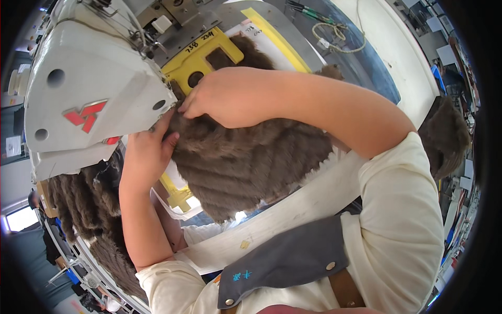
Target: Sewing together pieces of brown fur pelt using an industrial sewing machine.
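Observation:
My left hand [146, 154] reaches in beside the white sewing machine head [94, 73], its fingertips at the brown fur piece [251, 172] and partly hidden by the machine, thumb apart from the index finger. My right hand [219, 97] is curled on the fur close to the machine's lower edge, with fingertips gripping it. The ribbed fur drapes below both hands. A yellow plate [185, 70] with holes and handwritten marks lies just beyond them, over the fur and a white board with yellow edging [277, 42].
Green-handled tools [303, 11] and a looped cord [340, 42] lie at the back right on the machine bed. More brown fur hangs at the left [78, 204] and far right [444, 131]. The white table edge [277, 214] runs in front of my body.

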A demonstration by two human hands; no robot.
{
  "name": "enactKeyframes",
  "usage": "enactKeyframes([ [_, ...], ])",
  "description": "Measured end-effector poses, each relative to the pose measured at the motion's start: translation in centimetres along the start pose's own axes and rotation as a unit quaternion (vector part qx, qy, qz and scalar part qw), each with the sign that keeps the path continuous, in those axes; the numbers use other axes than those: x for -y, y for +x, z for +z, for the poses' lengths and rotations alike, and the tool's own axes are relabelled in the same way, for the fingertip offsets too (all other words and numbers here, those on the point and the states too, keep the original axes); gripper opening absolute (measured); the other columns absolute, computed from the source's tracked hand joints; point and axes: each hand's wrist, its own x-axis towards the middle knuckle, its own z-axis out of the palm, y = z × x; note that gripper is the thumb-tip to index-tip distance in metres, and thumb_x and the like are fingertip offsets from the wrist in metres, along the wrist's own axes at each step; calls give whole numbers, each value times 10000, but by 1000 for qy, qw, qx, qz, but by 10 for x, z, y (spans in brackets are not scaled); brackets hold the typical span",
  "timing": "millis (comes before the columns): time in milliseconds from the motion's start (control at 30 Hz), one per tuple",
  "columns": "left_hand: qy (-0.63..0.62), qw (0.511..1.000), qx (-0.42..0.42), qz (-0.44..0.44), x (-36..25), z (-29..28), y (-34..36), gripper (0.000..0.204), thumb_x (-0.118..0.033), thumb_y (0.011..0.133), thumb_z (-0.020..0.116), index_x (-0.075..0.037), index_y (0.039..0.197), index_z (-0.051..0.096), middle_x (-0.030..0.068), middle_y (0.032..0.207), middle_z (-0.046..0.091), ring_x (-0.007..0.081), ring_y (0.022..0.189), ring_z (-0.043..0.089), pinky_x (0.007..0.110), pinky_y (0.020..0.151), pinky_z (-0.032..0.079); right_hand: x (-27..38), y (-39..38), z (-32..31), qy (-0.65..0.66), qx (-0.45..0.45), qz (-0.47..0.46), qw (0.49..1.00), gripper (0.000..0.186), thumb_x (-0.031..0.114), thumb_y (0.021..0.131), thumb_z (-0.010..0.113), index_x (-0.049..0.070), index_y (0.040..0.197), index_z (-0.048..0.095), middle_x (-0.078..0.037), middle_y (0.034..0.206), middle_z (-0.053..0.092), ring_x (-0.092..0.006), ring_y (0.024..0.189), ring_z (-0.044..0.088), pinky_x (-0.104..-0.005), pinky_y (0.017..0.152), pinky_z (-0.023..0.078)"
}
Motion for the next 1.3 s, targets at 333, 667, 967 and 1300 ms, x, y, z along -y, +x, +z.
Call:
enactKeyframes([
  [333, -53, 999, -6, 8, -6, -1, -2, 531, -84, 893, 720, -95, 1416, 626, 288, 1016, 713, 525, 1034, 637, 530, 929, 521, 17, -1, -13, -2, 45, 36, 998, 420, -14, 860, 556, 23, 1235, 742, -131, 1321, 715, -356, 1151, 693, -437, 987, 564],
  [667, -56, 998, 19, 5, -18, -4, -11, 594, -43, 846, 734, -85, 1424, 602, 186, 1336, 666, 454, 1135, 644, 495, 961, 535, 34, -9, -16, -49, 131, 62, 988, 407, 30, 899, 566, 55, 1275, 723, -97, 1310, 722, -337, 1118, 707, -451, 922, 585],
  [967, -69, 997, 40, 22, -31, -13, -9, 626, 15, 801, 719, -59, 1410, 599, 149, 1495, 590, 413, 1252, 619, 466, 1026, 541, 47, -13, -28, -73, 173, 90, 978, 308, 75, 954, 557, 67, 1203, 738, -126, 1165, 756, -350, 1027, 727, -462, 847, 599],
  [1300, -61, 995, 73, -15, -36, -20, -7, 661, 46, 794, 662, -78, 1438, 585, 135, 1531, 560, 398, 1259, 619, 462, 1024, 547, 36, -19, -22, 20, 180, 51, 982, 634, 475, 907, 744, -4, 1310, 645, -134, 1302, 685, -333, 1126, 696, -476, 904, 577],
])
